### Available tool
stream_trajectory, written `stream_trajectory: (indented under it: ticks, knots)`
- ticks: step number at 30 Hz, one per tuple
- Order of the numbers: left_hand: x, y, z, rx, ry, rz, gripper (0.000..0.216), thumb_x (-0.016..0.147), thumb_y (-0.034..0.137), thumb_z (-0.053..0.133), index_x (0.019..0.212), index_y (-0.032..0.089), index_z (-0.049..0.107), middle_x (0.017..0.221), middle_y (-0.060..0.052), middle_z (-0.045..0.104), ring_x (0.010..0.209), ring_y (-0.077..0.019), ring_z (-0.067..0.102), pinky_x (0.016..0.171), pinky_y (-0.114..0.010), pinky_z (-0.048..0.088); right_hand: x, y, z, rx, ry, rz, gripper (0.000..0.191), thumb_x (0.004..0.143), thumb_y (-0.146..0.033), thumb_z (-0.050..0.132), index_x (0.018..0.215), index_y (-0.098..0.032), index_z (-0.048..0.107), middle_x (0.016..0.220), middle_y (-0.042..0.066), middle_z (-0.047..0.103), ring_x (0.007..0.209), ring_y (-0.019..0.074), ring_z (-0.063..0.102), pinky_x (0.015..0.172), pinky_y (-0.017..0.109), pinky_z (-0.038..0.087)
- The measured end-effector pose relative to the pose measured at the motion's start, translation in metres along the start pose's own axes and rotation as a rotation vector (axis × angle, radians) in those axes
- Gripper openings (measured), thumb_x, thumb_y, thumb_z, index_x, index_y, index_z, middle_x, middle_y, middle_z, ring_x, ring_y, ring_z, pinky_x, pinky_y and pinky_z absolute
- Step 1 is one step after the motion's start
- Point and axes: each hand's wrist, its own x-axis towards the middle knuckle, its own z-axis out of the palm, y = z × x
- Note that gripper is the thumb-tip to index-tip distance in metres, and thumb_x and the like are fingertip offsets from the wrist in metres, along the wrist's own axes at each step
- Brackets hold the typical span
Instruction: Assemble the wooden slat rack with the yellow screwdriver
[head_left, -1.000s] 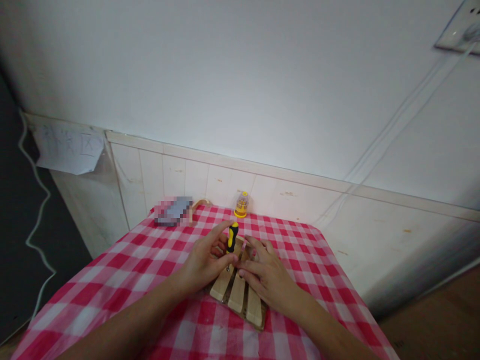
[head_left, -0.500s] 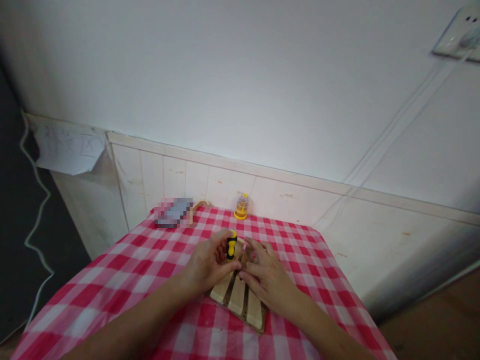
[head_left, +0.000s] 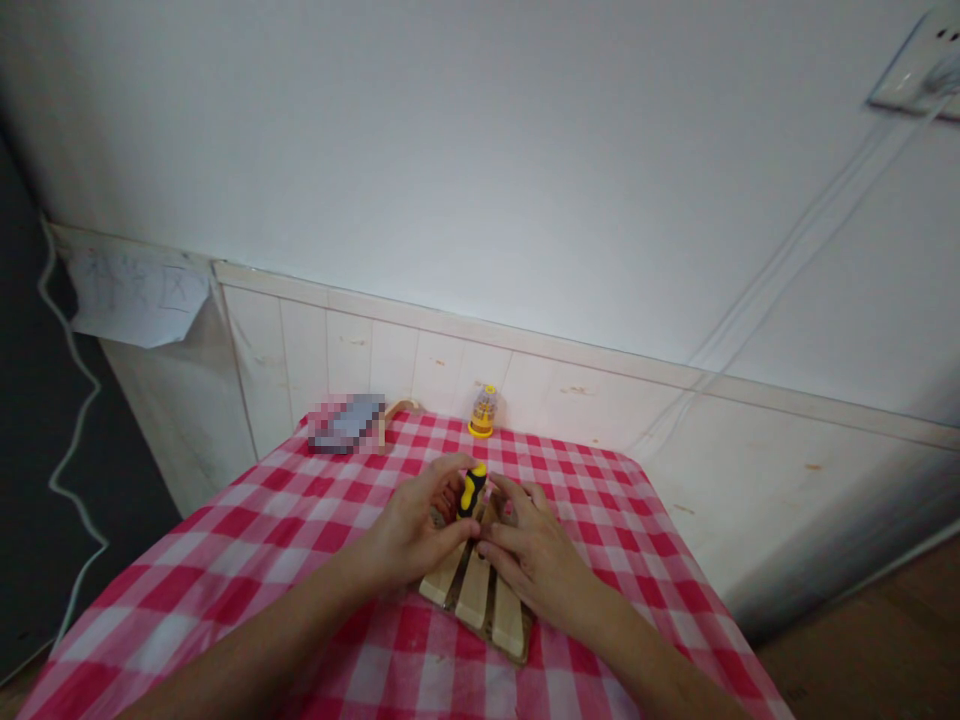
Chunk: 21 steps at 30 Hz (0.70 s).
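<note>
Screwdriver: a short one with yellow and black handle (head_left: pixel 472 490); it stands over the far part of the wooden slat panel, tilted a little to the right. Its lower end is hidden by fingers.
Left hand: this hand (head_left: pixel 409 520) is curled around the screwdriver handle; index finger reaches its yellow top, thumb is near its foot, the other fingers are bent.
Right hand: this hand (head_left: pixel 541 545) lies over the right side of the panel, with fingers bent and partly spread; whether they pinch something, I cannot tell.
Slat panel: three pale slats (head_left: pixel 475 595) on a darker base, lying on the near-middle part of the checked tablecloth (head_left: pixel 622 600).
Bit case: yellow and transparent (head_left: pixel 484 412), upright at the far edge, beside the wall.
Far left: a pixelated object (head_left: pixel 347 424), with a curved wooden strip (head_left: pixel 405 406) just right of it.
</note>
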Motion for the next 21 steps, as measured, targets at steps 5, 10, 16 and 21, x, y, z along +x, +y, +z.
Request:
stream_trajectory:
  ticks: [5, 10, 16, 21]
  knots:
    - [0.000, 0.005, -0.002, 0.009, -0.007, 0.007, 0.056, 0.085, 0.014, 0.071, 0.136, 0.026, 0.053, 0.110, -0.006, 0.073, 0.098, -0.0215, 0.072, 0.079, -0.032, 0.059, 0.000, -0.001, -0.001, 0.005, 0.002, -0.003, 0.021, 0.101, -0.028, 0.063, 0.111, -0.036, 0.079, 0.160, 0.003, 0.039, 0.132, 0.0312, 0.045, 0.110, 0.055, 0.047]
    - [0.000, 0.008, 0.000, -0.039, -0.008, -0.026, 0.057, 0.084, 0.014, 0.071, 0.138, 0.026, 0.054, 0.108, -0.006, 0.075, 0.095, -0.0216, 0.074, 0.074, -0.031, 0.061, -0.001, 0.000, 0.000, -0.012, -0.002, 0.002, 0.021, 0.101, -0.029, 0.063, 0.113, -0.036, 0.079, 0.161, 0.003, 0.039, 0.135, 0.0318, 0.043, 0.112, 0.055, 0.045]
    - [0.006, -0.005, 0.009, -0.135, 0.268, -0.081, 0.070, 0.084, 0.020, 0.075, 0.147, 0.027, 0.044, 0.102, -0.004, 0.074, 0.089, -0.0192, 0.074, 0.078, -0.032, 0.060, 0.000, 0.000, 0.000, -0.013, -0.015, 0.001, 0.027, 0.102, -0.029, 0.062, 0.123, -0.037, 0.076, 0.160, 0.006, 0.040, 0.137, 0.0333, 0.042, 0.114, 0.057, 0.043]
    - [0.010, -0.018, 0.013, -0.125, 0.264, -0.091, 0.068, 0.087, 0.021, 0.073, 0.149, 0.025, 0.045, 0.106, -0.005, 0.073, 0.095, -0.0204, 0.074, 0.084, -0.034, 0.060, -0.001, 0.002, 0.001, 0.001, 0.004, -0.006, 0.028, 0.101, -0.029, 0.062, 0.125, -0.039, 0.075, 0.160, 0.004, 0.040, 0.136, 0.0332, 0.043, 0.113, 0.057, 0.044]
